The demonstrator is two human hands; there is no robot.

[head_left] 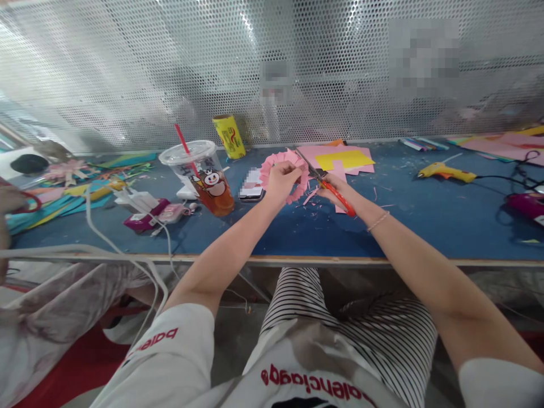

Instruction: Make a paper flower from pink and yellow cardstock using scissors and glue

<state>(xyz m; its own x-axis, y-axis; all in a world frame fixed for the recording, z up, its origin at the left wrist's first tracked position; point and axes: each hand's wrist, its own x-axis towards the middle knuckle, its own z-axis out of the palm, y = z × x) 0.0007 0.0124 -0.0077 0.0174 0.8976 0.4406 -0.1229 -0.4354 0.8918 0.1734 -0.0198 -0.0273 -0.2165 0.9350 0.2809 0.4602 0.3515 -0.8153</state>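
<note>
Our left hand (283,177) pinches a pink paper flower (267,163) over the blue table (276,238), covering much of it. Our right hand (334,187) has its fingers, partly hidden, clamped on red scissors (342,200). Another person's hand (7,199) is cut off leftward.

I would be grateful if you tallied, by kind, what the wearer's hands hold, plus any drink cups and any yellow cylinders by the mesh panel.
Red-handled metal scissors, right hand: 1
Ruffled pink paper round, left hand: 1
Clear plastic drink cup: 1
Yellow cylinder: 1
Total: 4
</note>
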